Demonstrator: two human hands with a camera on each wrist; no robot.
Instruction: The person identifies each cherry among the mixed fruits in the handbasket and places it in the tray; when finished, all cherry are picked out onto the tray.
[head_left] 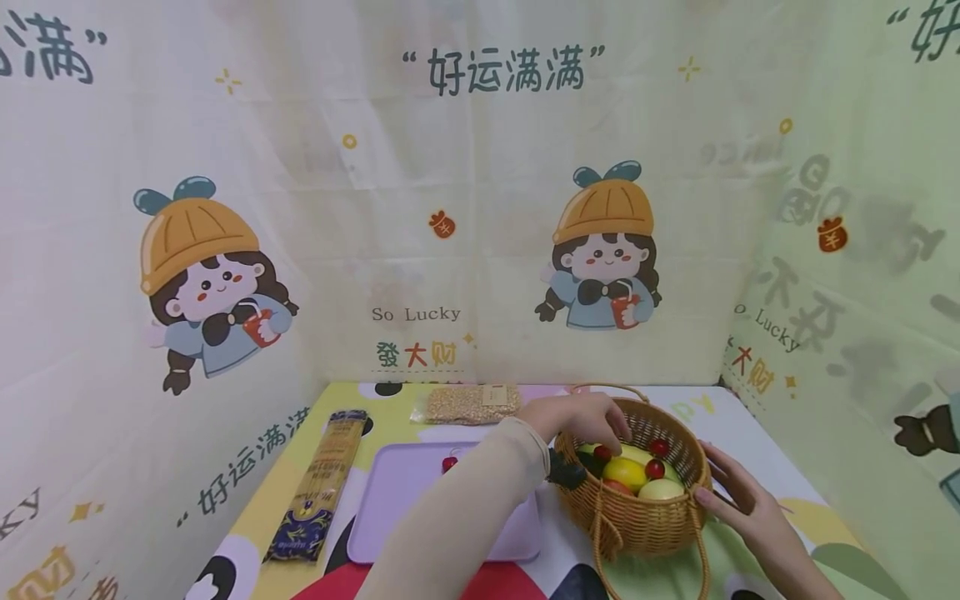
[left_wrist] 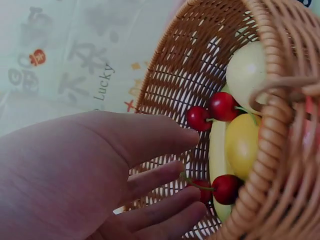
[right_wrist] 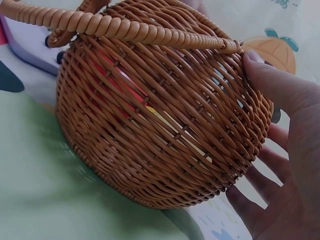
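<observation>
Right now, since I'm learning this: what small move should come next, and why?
Perhaps the left hand should pinch the green cherry stem nearest it: that hand reaches into the basket, close by the stem, thumb apart, while the right hand rests against the basket's side.

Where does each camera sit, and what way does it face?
Head: worn on the head, facing forward and down at the wicker basket; left hand, right hand, forearms show.
Left wrist: worn there, faces the yellow fruit inside the basket; left hand shows.
Right wrist: worn there, faces the basket's outer side; right hand shows.
Shared: head and left wrist show that fruit.
</observation>
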